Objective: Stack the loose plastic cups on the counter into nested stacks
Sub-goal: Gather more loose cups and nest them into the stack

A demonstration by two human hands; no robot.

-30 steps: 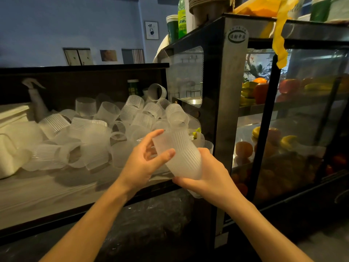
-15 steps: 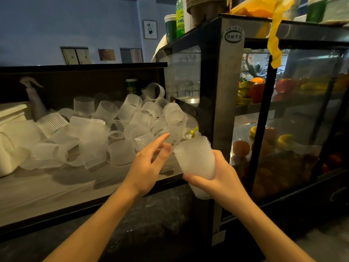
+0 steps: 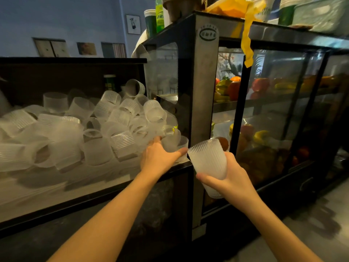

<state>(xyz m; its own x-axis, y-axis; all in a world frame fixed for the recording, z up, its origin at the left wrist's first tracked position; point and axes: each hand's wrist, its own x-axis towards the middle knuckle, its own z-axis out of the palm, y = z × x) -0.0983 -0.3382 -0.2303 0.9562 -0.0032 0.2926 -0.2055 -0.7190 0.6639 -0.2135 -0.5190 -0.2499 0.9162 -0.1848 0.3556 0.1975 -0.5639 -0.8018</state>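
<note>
Left hand [image 3: 160,157] stretched forward over counter [image 3: 56,193] edge, fingers and thumb spread around a loose cup [image 3: 174,146] at the right end of the cup pile [image 3: 85,129]. Right hand [image 3: 232,180] raised just beside, gripping upright nested stack [image 3: 208,163] against display case [image 3: 204,91].

A glass display case [image 3: 205,76] with a black frame holds fruit [image 3: 234,89] on its shelves. Left of it rises a blue wall [image 3: 62,17] hung with small pictures [image 3: 133,24]. The light is dim.
</note>
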